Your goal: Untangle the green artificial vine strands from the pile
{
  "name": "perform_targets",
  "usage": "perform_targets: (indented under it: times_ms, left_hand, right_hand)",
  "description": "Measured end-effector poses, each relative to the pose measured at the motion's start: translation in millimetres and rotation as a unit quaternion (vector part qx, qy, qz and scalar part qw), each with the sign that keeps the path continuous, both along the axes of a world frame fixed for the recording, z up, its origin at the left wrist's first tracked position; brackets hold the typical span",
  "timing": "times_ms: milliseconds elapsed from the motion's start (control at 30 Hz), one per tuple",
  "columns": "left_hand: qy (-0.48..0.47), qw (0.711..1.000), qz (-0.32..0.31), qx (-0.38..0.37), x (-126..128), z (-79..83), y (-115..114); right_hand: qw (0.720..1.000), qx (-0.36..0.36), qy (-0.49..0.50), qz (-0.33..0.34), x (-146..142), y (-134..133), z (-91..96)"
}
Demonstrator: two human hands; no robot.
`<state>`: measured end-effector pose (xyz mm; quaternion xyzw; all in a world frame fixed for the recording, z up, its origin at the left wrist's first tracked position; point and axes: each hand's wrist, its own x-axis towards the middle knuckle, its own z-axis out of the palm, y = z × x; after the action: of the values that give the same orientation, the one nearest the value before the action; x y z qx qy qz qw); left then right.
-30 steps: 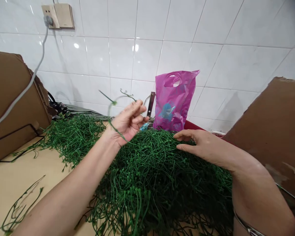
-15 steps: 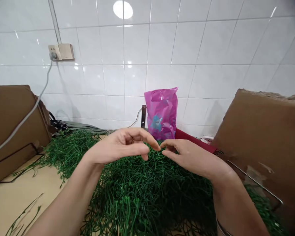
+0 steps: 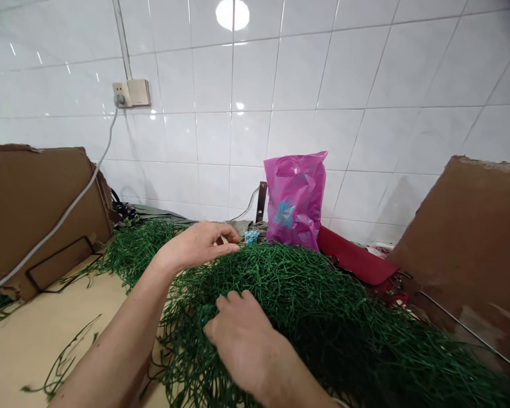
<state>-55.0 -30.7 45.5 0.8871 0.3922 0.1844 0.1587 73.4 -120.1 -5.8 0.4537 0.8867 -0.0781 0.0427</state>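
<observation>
A big heap of green plastic stems covers the pale wooden table. My left hand rests on the far left slope of the heap, fingers curled and pinched at the stems. My right hand lies palm down on the near side of the heap, its fingers bent into the strands. Whether either hand has a stem gripped is hidden by the tangle.
A pink plastic bag stands against the white tiled wall, with a red flat thing beside it. Brown cardboard leans at the left and more cardboard at the right. A grey cable hangs from a wall socket. Loose stems lie near left.
A second ago my left hand held a stem up in the air. Both hands then met fingertip to fingertip, and now they have dropped apart onto the heap, the right one nearer me.
</observation>
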Motion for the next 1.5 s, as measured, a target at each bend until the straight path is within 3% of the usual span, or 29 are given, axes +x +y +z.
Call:
perform_targets:
  times_ms: [133,367,567,733,867,1033,1267,1400,1500]
  left_hand:
    - [0.001,1.000,-0.005,-0.008,-10.3,4.5,-3.2]
    - [0.023,1.000,0.006,-0.015,-9.6,0.6,4.9]
    - [-0.024,0.995,-0.081,-0.060,2.7,-2.4,3.8]
    - [-0.062,0.980,-0.174,-0.077,7.6,-2.6,1.9]
    - [-0.110,0.976,-0.149,-0.113,12.3,-4.5,-0.4]
    - [-0.186,0.964,-0.126,-0.142,10.9,-5.4,7.3]
    - [-0.309,0.940,-0.031,-0.139,8.8,-12.8,27.1]
    - [-0.369,0.913,-0.037,-0.168,22.3,-15.1,26.5]
    - [-0.383,0.907,-0.049,-0.170,27.8,-16.2,23.7]
  right_hand:
    - [0.996,0.012,0.067,-0.066,35.2,16.8,9.2]
    - [0.958,0.065,0.208,-0.185,91.5,34.9,25.5]
    - [0.884,0.046,0.417,-0.204,101.0,35.1,30.5]
    - [0.811,0.024,0.537,-0.232,101.5,35.6,34.7]
    - [0.782,0.012,0.586,-0.212,97.6,33.2,35.1]
    - [0.767,0.039,0.605,-0.212,101.3,31.3,35.6]
    - [0.797,0.128,0.514,-0.291,107.3,35.6,34.7]
    - [0.816,0.091,0.509,-0.257,93.6,32.4,35.0]
    - [0.798,0.125,0.530,-0.257,84.7,29.4,33.5]
